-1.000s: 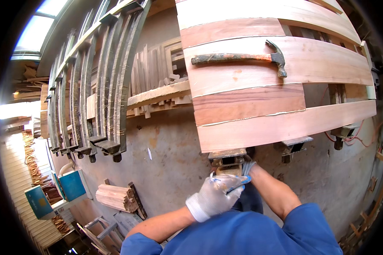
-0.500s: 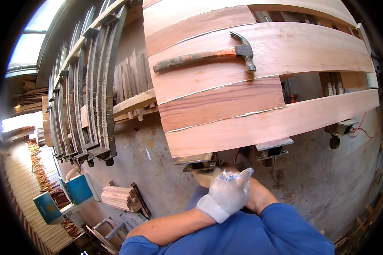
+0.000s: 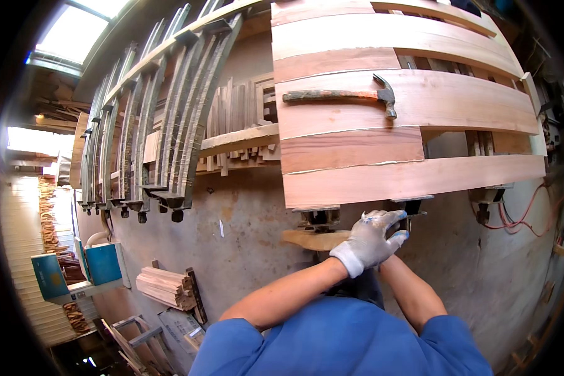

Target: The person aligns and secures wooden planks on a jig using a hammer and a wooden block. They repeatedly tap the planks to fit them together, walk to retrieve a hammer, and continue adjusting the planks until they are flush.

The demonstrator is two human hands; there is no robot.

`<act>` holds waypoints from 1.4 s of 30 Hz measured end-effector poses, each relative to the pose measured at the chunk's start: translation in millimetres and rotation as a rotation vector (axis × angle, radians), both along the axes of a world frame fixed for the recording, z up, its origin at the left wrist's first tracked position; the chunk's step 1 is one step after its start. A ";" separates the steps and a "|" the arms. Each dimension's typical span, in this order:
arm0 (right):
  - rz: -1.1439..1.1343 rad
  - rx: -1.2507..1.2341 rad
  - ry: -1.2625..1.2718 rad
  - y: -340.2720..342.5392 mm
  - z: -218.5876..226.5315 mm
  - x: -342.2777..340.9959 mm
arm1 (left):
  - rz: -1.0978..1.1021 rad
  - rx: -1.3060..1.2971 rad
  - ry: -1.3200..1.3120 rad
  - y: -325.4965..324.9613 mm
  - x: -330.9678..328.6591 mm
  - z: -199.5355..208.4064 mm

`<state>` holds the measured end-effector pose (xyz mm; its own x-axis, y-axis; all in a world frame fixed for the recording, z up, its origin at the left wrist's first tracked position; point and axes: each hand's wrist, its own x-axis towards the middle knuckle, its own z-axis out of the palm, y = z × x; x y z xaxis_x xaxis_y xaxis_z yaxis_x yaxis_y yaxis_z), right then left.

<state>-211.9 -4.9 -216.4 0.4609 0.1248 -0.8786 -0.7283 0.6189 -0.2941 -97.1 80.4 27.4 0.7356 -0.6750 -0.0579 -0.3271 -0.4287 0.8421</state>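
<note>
My left hand [image 3: 371, 237], in a white knitted glove with blue marks, is in front of the panel's near edge. Its fingers stretch to the right with the thumb apart, and nothing shows in them. My right forearm [image 3: 413, 287] rises behind it, and the left hand covers the right hand. Near the gloved fingers is a metal clamp end [image 3: 413, 204] under the panel. A tan, curved wooden piece [image 3: 313, 239] lies just left of the glove. On the pale wooden boards [image 3: 351, 185], joined with whitish glue lines, rests a claw hammer [image 3: 338, 96] with a worn orange-and-dark handle.
Long metal bar clamps [image 3: 194, 119] hang in a row on the left. More clamp ends [image 3: 319, 217] jut from under the panel. A bundle of wood strips [image 3: 164, 288] and a teal box-like machine [image 3: 103, 271] are lower left. A red cable [image 3: 514, 222] loops at right.
My view has shifted, so the panel and hammer sit farther right. My left hand has moved right, and its fingers now stretch out beside the clamp end.
</note>
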 end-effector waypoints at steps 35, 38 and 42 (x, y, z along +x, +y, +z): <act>-0.027 -1.800 0.524 79.5 229.3 82.3 | -0.597 0.587 0.267 230.4 112.4 -195.3; -0.023 -1.893 0.472 75.8 220.2 79.7 | -0.576 0.634 0.325 231.9 107.6 -219.9; -0.026 -1.825 0.543 56.9 205.1 74.2 | -0.552 0.685 0.234 235.0 109.3 -158.1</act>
<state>-137.7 51.9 -11.2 0.1153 -0.9916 0.0579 -0.9505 -0.1271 -0.2835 12.2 315.5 -130.7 0.2369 -0.6907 -0.6832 -0.4868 -0.6930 0.5318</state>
